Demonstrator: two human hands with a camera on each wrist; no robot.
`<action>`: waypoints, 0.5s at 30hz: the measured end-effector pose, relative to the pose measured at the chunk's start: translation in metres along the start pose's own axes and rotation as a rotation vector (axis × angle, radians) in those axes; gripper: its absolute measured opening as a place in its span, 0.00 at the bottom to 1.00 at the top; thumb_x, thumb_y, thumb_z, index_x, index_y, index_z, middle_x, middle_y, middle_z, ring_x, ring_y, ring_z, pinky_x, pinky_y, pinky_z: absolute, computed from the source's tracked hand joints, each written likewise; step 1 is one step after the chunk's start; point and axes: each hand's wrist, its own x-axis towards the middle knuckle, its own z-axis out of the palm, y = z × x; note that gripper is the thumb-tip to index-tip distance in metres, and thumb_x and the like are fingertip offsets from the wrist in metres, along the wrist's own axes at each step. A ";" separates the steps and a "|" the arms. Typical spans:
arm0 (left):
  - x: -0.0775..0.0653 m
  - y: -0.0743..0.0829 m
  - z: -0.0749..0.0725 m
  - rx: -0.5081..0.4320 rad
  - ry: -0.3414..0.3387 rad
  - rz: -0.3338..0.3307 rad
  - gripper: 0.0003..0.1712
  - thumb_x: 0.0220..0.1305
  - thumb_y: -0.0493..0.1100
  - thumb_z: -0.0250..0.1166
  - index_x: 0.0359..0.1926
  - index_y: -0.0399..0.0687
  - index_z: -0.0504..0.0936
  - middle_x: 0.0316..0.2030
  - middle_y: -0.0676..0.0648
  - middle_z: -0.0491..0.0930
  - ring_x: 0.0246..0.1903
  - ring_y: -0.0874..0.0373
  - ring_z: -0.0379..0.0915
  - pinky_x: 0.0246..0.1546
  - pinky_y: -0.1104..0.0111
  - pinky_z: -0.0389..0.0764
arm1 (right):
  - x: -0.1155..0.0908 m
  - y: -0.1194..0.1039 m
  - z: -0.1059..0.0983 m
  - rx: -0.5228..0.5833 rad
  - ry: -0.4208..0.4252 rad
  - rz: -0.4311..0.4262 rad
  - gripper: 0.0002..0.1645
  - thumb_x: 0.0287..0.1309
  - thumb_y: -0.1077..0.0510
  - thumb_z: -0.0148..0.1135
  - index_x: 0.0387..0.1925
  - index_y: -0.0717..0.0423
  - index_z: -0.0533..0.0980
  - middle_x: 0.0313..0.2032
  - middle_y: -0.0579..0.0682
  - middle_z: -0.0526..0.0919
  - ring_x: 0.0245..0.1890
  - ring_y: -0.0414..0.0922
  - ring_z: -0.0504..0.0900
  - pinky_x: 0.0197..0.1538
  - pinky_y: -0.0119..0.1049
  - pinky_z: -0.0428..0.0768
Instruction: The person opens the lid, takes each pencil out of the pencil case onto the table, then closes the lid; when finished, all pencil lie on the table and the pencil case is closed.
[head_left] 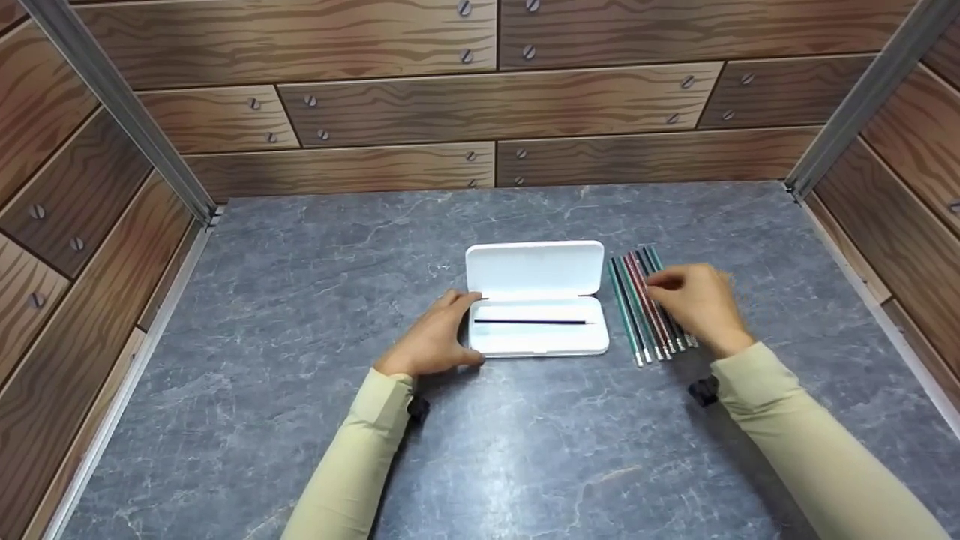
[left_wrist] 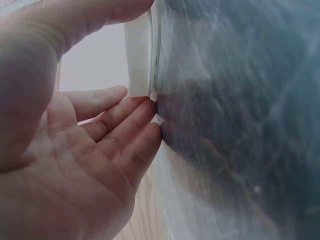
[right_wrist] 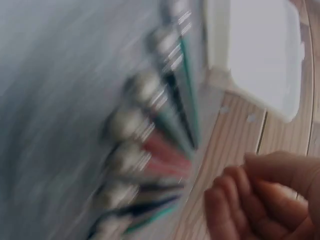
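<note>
A white pencil case (head_left: 538, 346) lies with its lid (head_left: 536, 268) raised toward the back. One dark pencil (head_left: 529, 322) rests lengthwise inside. My left hand (head_left: 431, 341) holds the case at its left end, thumb at the front corner and fingers at the hinge corner; in the left wrist view the fingertips (left_wrist: 150, 107) meet its side. To the right of the case, several pencils (head_left: 630, 307) in green, red and dark colours lie side by side, erasers toward me. Over them is my right hand (head_left: 697, 300), fingers loosely bent, with nothing visible between thumb and fingers.
Grey marbled tabletop (head_left: 300, 300) surrounds the case. Wood-patterned panels (head_left: 420, 112) wall in the back and both sides, with metal posts (head_left: 862, 97) at the far corners. A dark wrist device (head_left: 703, 390) sits by the right sleeve.
</note>
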 end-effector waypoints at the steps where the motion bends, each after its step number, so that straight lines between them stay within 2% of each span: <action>1: 0.000 0.000 0.000 0.000 0.000 0.001 0.57 0.55 0.39 0.84 0.84 0.39 0.68 0.74 0.36 0.74 0.73 0.40 0.73 0.80 0.49 0.75 | 0.002 -0.007 0.004 0.015 -0.025 -0.030 0.14 0.69 0.59 0.74 0.51 0.61 0.92 0.50 0.63 0.95 0.50 0.60 0.92 0.54 0.45 0.85; 4: 0.000 -0.001 -0.001 0.000 0.002 0.003 0.57 0.55 0.39 0.84 0.84 0.38 0.68 0.74 0.36 0.74 0.74 0.40 0.73 0.80 0.49 0.75 | 0.007 -0.024 0.018 0.036 -0.096 -0.132 0.12 0.68 0.61 0.75 0.50 0.60 0.93 0.49 0.61 0.96 0.48 0.54 0.91 0.52 0.38 0.85; 9: 0.000 -0.001 -0.001 -0.003 0.003 0.000 0.57 0.55 0.39 0.85 0.83 0.38 0.68 0.74 0.36 0.74 0.74 0.40 0.73 0.80 0.49 0.75 | 0.013 -0.043 0.043 0.041 -0.210 -0.284 0.10 0.66 0.65 0.76 0.47 0.62 0.93 0.44 0.59 0.96 0.46 0.52 0.92 0.54 0.43 0.89; 15: 0.000 0.000 -0.001 -0.009 -0.002 0.002 0.57 0.55 0.39 0.85 0.83 0.38 0.69 0.73 0.36 0.74 0.73 0.40 0.73 0.79 0.49 0.76 | 0.019 -0.048 0.061 -0.006 -0.314 -0.338 0.07 0.63 0.66 0.78 0.42 0.62 0.93 0.40 0.56 0.97 0.42 0.52 0.93 0.50 0.45 0.89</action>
